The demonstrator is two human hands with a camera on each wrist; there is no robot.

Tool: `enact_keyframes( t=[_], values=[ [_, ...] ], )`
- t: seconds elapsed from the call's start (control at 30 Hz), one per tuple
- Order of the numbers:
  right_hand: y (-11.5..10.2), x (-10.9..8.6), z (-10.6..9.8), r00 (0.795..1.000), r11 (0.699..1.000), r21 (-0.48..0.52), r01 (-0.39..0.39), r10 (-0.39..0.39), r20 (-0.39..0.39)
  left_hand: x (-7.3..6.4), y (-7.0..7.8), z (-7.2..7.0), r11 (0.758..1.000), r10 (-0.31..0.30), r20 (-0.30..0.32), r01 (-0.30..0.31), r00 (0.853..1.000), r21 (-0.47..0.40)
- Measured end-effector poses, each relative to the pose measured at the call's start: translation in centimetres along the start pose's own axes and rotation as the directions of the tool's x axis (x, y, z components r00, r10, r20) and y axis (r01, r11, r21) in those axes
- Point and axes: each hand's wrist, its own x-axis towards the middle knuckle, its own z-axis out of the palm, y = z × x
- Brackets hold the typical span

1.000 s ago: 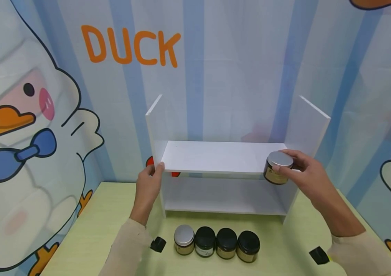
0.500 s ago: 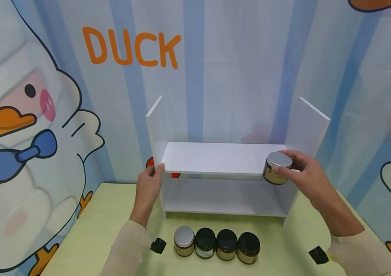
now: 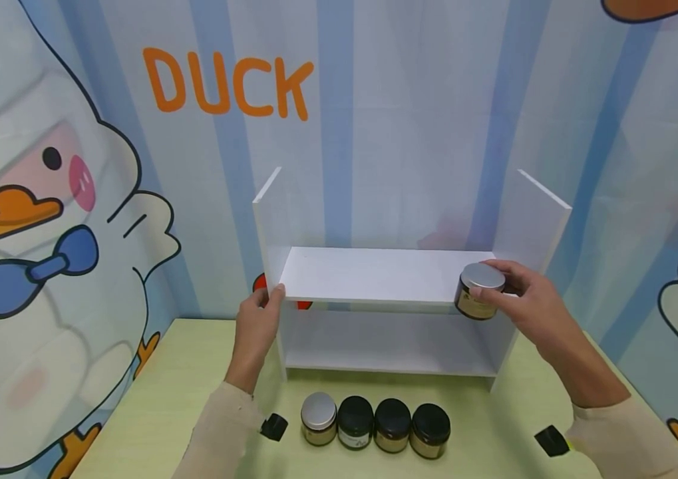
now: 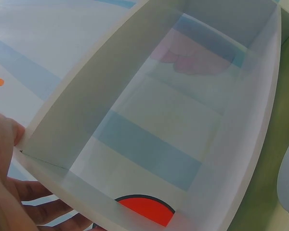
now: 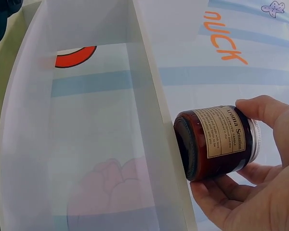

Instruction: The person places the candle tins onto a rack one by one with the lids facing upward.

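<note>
My right hand [image 3: 524, 299] grips a scented candle jar [image 3: 479, 299] of dark glass, with a silver lid and a cream label. In the right wrist view the jar [image 5: 214, 142] is pinched between thumb and fingers, its base right at the front edge of the upper board. The white two-tier shelf [image 3: 374, 273] stands at the back of the table. At its left side panel my left hand [image 3: 257, 326] holds on, thumb at the front edge. The left wrist view shows the left fingers [image 4: 43, 211] behind that panel.
Several jars stand in a row on the table before the shelf: a silver-lidded jar [image 3: 319, 419] at the left, then black-lidded jars [image 3: 392, 426]. A curtain [image 3: 398, 120] printed with ducks hangs behind. The right side panel [image 3: 533, 213] rises beside the held jar.
The right hand and the candle jar have shifted very slightly to the left. The left hand keeps its place on the shelf.
</note>
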Motion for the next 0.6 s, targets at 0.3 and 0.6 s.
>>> enact_keyframes(
  t=[0.3,0.6],
  values=[
    [-0.03,0.29,0.03,1.000,1.000,0.003,-0.010,0.010,0.012,0.10,-0.12,0.03,1.000,-0.001,0.000,0.001,1.000,-0.001],
    [-0.15,0.49,-0.11,1.000,1.000,0.007,-0.004,0.004,0.028,0.01,-0.06,0.05,1.000,-0.001,-0.004,0.001,1.000,0.000]
  ],
)
